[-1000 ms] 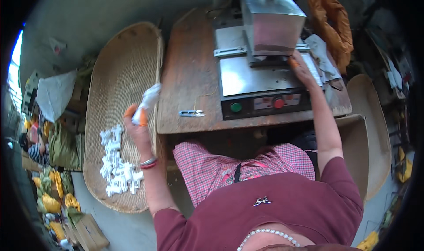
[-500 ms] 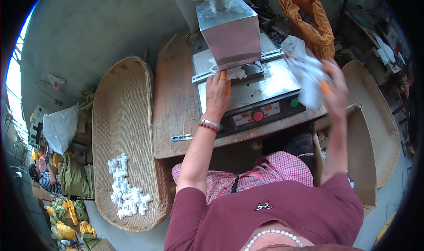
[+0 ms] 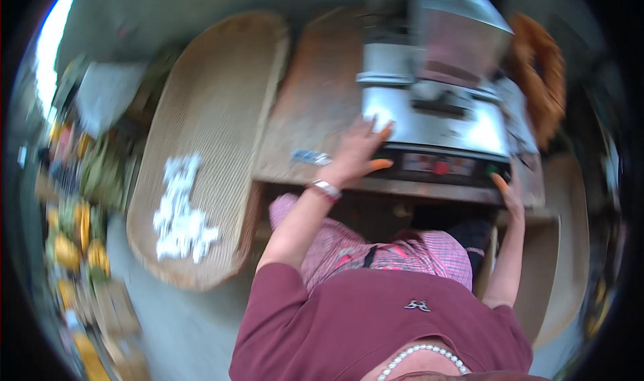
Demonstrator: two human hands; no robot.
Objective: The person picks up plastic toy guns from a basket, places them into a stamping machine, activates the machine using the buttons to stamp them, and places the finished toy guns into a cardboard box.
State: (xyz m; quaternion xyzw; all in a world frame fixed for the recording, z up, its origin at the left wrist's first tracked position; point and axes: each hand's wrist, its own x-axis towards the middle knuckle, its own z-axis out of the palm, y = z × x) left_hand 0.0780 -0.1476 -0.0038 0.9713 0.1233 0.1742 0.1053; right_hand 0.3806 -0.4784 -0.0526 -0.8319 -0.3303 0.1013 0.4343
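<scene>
My left hand (image 3: 357,154) has its fingers spread over the left front corner of a bench press machine (image 3: 443,139), empty, with orange covers on thumb and a finger. At the machine's right front corner is my right hand (image 3: 512,194). Its orange-covered thumb points at a green button (image 3: 492,170), though blur hides whether they touch; the hand looks open with nothing in it. Behind, a metal box-shaped press head (image 3: 459,42) hangs over a dark block (image 3: 439,104) with something whitish on it. A red button (image 3: 441,168) sits on the front panel.
A long woven basket (image 3: 221,99) with several white plastic pieces (image 3: 181,210) stands left of the wooden table (image 3: 308,92). A small blue tool (image 3: 310,157) lies on the tabletop. Right are a whitish bag (image 3: 518,109), an orange sack (image 3: 547,79), a cardboard box (image 3: 540,247) and another basket (image 3: 570,233).
My left hand has come away from under the press head to the front corner. My right hand has let go of the whitish bag and moved to the right button. The whole view has shifted.
</scene>
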